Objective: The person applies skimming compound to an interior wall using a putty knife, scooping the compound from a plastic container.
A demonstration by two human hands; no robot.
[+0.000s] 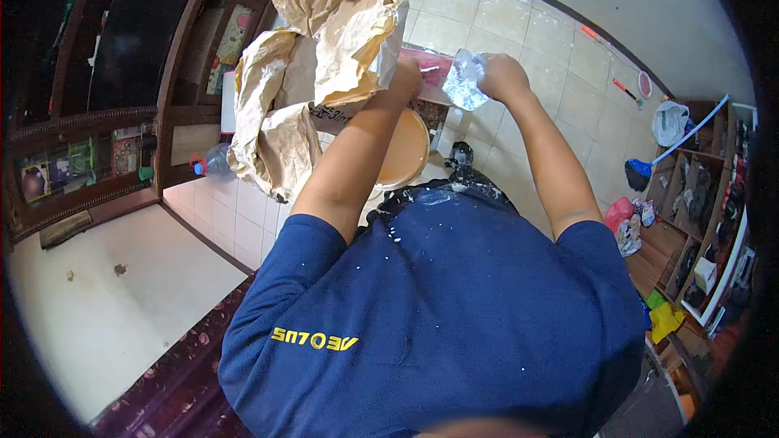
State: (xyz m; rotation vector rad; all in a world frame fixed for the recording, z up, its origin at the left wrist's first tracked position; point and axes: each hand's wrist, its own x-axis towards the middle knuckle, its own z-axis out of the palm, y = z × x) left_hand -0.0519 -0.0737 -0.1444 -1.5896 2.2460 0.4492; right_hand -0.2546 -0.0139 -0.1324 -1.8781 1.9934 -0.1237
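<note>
a crumpled clear plastic piece (466, 81), clouded with whitish smears, is grasped in the curled fingers of a person's right hand (505, 79) at the far middle of the scene, just right of a pink flat item (436, 79). the left hand (407, 79) is beside that item's left edge; its fingers are largely out of sight, and whether they are clenched on anything cannot be told. a large crumpled brown paper sack (353, 20), its mouth gaping and torn, rises to the left, with the left forearm crossing before its near part. a round tan tub (427, 148) sits nearer the wearer, just right of the left forearm. the navy shirt (454, 276) bears white specks. at left, a clear bottle (217, 162) with a blue-and-red cap is near a dark wooden cabinet (185, 28). pale floor tiles (507, 16) spread beyond the hands; at far right are a racket (645, 84) and a blue-handled brush (639, 173) near cluttered shelves (661, 255).
</note>
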